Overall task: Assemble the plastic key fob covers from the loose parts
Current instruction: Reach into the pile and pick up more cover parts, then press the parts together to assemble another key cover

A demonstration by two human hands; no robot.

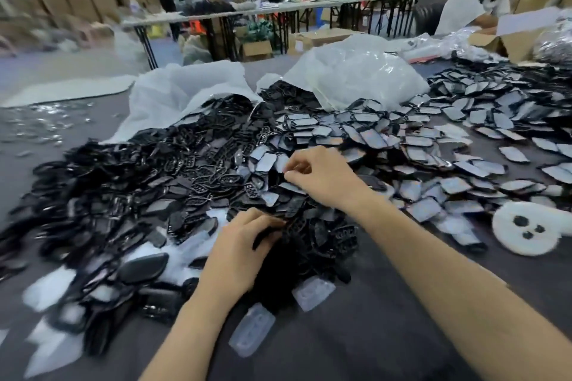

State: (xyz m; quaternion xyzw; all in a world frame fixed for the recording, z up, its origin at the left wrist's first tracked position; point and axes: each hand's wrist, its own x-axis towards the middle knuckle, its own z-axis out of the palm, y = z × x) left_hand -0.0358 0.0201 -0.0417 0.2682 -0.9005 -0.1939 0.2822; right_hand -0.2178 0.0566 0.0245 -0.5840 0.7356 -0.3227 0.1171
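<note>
2 clear plastic pieces (252, 331) lie at the bottom centre of the frame, on the bare dark counter (340, 349), apart from the heaps. Just above them the left grip (244, 244) has its fingers curled round a black frame (292, 224) at the near edge of the heap. The right grip (322, 176), a little higher and in the centre, pinches a thin pale piece (295, 168) between thumb and finger; it is too blurred to name for sure.

From this I judge that 1 cover is only being started. A big heap of black frames (154, 189) fills the left and centre. Flat plates with shiny film (418, 139) spread to the right, and they spill from 2 white bags (356, 71) at the upper centre. A few dark rounded shells (142, 269) at the lower left may be finished covers, but I cannot tell. Almost all parts look loose, so nearly the whole work is left.
</note>
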